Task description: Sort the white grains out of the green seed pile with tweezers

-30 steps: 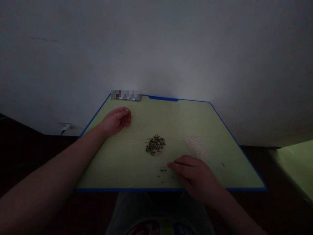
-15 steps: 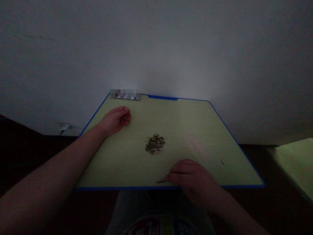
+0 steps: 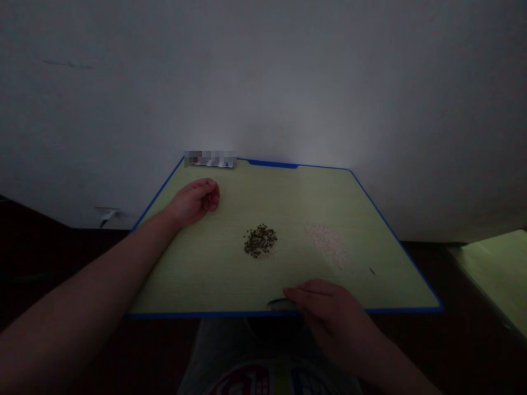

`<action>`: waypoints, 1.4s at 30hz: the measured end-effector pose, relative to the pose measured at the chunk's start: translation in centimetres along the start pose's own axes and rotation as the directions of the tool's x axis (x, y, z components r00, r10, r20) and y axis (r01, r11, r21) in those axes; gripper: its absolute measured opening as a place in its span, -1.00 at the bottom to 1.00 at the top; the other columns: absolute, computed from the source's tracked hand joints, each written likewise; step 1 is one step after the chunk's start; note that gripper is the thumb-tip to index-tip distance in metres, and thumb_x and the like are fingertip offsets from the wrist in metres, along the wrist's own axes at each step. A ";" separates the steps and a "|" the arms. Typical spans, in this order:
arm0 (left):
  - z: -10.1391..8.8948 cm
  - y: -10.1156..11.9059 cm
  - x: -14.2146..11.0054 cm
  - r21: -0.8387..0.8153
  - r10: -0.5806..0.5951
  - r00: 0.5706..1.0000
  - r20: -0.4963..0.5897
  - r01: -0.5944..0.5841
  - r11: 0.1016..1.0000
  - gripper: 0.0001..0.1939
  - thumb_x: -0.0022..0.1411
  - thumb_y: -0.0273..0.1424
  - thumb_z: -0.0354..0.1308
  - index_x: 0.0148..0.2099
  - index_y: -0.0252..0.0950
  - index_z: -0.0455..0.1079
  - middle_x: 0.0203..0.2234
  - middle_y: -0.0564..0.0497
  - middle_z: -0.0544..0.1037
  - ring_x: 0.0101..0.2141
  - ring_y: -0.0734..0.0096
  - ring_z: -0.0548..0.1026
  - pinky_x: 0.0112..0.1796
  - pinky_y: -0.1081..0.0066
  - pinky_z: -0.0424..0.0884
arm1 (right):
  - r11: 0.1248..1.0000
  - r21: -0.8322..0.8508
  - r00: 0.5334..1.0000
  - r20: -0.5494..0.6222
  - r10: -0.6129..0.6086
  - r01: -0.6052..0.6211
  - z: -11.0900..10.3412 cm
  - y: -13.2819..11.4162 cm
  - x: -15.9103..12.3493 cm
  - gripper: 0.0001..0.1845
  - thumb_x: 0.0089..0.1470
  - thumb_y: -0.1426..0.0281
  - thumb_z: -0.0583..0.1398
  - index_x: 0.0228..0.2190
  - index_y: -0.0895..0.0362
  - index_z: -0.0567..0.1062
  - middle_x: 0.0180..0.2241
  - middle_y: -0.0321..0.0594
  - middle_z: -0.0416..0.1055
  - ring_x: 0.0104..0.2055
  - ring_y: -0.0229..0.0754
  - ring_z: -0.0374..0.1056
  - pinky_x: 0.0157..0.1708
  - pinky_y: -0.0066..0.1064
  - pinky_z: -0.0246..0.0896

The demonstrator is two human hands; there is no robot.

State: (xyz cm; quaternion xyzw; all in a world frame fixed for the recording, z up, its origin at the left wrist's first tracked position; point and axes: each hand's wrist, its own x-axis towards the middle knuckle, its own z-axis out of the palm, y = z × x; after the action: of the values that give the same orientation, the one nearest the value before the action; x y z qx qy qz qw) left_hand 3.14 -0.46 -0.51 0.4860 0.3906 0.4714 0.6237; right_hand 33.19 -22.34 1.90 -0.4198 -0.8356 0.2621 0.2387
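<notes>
My left hand [image 3: 195,203] rests on the left of the tabletop, its fingers loosely curled and nothing visible in them. At the front edge my right hand [image 3: 329,304] is closed, thumb and fingers pinching a thin dark pointed tool [image 3: 276,302]. The tool's tip points left, low over the board; its other end is hidden in the hand. A small heap of dark beans or seeds [image 3: 260,241] lies mid-table, with some pale grains mixed in at its lower edge. To its right spreads a patch of pale, rice-like grains [image 3: 328,242].
The light tabletop [image 3: 230,280] has a blue rim and stands against a grey wall [image 3: 263,82]. A flat, partly blurred-out object [image 3: 212,163] lies at the back left corner. One thin dark sliver [image 3: 372,271] lies at the right. Another pale surface [image 3: 498,269] is at far right.
My right hand has shifted slightly, the fingertips reaching a little higher and the knuckles lower, with the tool still in it. The left hand and the heaps stay put.
</notes>
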 end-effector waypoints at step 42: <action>0.0 0.1 0.2 0.020 -0.025 0.999 -0.024 0.025 0.999 -0.86 0.11 -0.35 0.16 -0.44 -0.28 0.30 -0.67 0.09 0.40 -0.68 0.57 0.33 -0.67 0.54 0.17 | 0.738 -0.673 0.913 -0.279 -0.299 0.037 3.0 1.4 1.6 -0.62 0.23 0.59 -0.05 -0.16 0.28 0.54 -0.27 -0.08 0.59 -0.26 -0.07 0.45 -0.24 -0.26 0.40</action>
State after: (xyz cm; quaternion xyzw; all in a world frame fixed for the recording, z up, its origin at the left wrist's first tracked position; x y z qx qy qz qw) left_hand 3.18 -0.28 -0.46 0.4819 0.4088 0.4651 0.6199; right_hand 31.28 -21.02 -0.96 -0.4392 -0.8485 -0.1537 0.2521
